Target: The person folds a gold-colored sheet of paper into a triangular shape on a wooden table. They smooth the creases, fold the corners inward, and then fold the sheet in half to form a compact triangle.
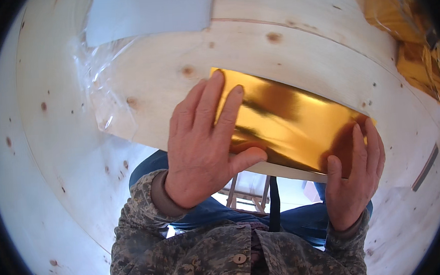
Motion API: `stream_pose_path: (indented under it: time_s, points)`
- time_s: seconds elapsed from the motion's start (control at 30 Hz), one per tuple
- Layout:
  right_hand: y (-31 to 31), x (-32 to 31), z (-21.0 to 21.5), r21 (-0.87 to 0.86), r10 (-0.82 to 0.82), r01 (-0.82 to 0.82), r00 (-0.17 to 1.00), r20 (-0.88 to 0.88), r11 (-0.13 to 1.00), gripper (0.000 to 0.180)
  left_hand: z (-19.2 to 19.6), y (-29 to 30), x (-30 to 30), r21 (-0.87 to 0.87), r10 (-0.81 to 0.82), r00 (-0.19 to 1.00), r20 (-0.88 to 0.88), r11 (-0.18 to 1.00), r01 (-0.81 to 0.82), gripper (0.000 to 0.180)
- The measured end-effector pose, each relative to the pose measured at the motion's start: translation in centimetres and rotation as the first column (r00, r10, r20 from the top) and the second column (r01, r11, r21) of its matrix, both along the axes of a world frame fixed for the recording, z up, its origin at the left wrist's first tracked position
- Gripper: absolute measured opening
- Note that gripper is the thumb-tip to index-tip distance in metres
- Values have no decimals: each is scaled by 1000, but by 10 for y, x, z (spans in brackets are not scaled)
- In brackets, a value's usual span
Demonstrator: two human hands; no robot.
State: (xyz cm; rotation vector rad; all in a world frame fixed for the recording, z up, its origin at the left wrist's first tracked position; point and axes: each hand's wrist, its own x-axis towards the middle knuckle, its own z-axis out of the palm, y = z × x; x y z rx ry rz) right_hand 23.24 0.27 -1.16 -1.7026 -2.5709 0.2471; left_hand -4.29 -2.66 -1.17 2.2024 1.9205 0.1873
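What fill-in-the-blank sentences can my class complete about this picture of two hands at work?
1. The shiny sheet under the hands is coloured ____.
2. The left hand touches the sheet's left end, while the right hand touches its ____ end.
3. Dark knots show that the work surface is made of ____.
4. The person's jacket has a ____ pattern.

Missing words: gold; right; wood; camouflage.

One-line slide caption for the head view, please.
Left hand and right hand on opposite ends of a shiny gold sheet, atop a pale, knotty wooden surface.
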Motion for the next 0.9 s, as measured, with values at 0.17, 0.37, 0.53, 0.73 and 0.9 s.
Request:
stream_pose_path:
  time_s: [0.17,0.37,0.53,0.73,0.9]
  points:
    - [-4,3,-4,29,-2,1,999,34,1000,52,-1,-3,0,-7,29,999,23,1000,-28,91]
    - [-2,3,-4,21,7,-8,998,57,1000,51,-2,-3,0,-8,53,997,58,999,-53,89]
    - [-6,3,2,23,3,-4,998,58,1000,52,0,-6,0,8,51,996,72,999,-52,88]
    - [-1,-4,-10,47,24,-26,999,44,999,54,-6,-5,-8,-5,64,996,60,998,-63,88]
    - [2,-7,-7,29,21,-22,998,56,999,54,-8,-5,-9,-6,62,997,52,998,-62,88]
